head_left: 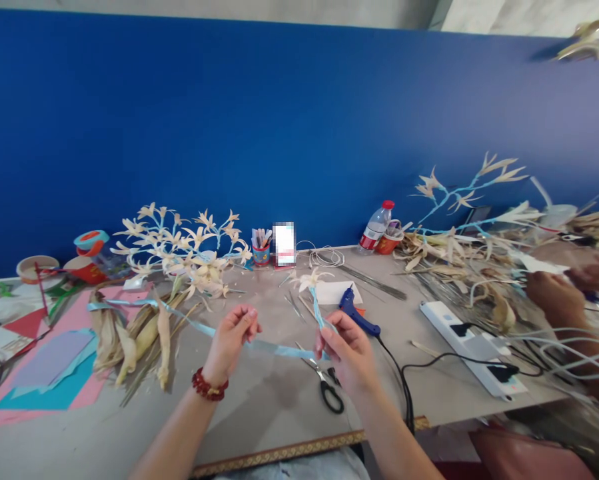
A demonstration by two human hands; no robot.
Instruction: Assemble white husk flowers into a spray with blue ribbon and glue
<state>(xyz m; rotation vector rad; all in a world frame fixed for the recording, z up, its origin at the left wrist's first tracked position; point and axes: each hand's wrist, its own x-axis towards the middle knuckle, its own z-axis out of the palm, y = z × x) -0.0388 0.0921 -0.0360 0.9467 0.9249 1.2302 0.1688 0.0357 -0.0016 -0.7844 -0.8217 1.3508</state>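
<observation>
My right hand (346, 348) pinches the blue-wrapped stem of a husk flower (313, 283), its pale petals pointing up and away from me. From that stem a strip of light-blue tape (282, 350) stretches left to my left hand (235, 337), whose fingers are closed on it. Past the left hand the tape runs on towards a pile of dried corn husks (144, 340). Below the right hand lie black-handled scissors (330, 393), their blades partly under the tape. A blue glue gun (356, 313) rests just beyond the right hand.
Finished husk flowers (194, 250) stand at the back left, coloured paper (54, 367) at the left. A phone (284, 244), a bottle (376, 228) and thin wires (374, 280) are along the back. A power strip (469, 347) with cords lies right, near another person's hands (554, 297).
</observation>
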